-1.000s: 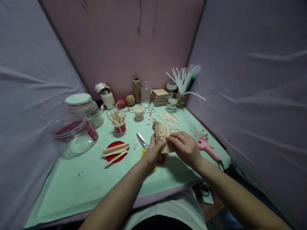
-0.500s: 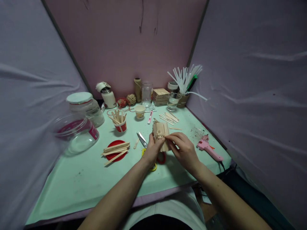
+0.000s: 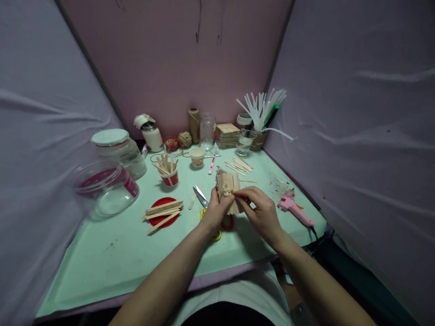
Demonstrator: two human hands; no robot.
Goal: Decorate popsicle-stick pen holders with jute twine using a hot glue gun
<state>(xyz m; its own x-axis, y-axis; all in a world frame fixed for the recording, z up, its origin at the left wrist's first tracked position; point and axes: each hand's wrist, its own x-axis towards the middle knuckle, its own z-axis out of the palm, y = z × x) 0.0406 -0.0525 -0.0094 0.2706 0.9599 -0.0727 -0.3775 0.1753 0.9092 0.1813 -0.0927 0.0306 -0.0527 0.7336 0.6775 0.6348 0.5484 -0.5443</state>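
A small craft piece made of wooden popsicle sticks (image 3: 231,181) is held over the table, tilted, with a flower-like wooden decoration (image 3: 225,190) on its face. My left hand (image 3: 217,209) grips its left side, with the thumb across the front. My right hand (image 3: 260,209) is closed at the decoration's right edge, thumb and index finger pinched together. Whatever sits between those fingertips is too small to make out. Beneath my hands lie scissors (image 3: 201,197) with yellow handles, partly covered by my left hand. A red ring-shaped handle (image 3: 228,223) also shows there.
On the right rests a pink glue gun (image 3: 296,211). Popsicle sticks lie on a red lid (image 3: 175,220) and stand in a red cup (image 3: 170,177). Clear plastic tubs (image 3: 108,203) occupy the left. Along the back are jars, twine, stacked wood squares (image 3: 227,136) and white glue sticks (image 3: 260,108).
The camera view has shifted slightly. Both hands keep the same hold on the craft piece, and the right fingertips remain at the decoration.
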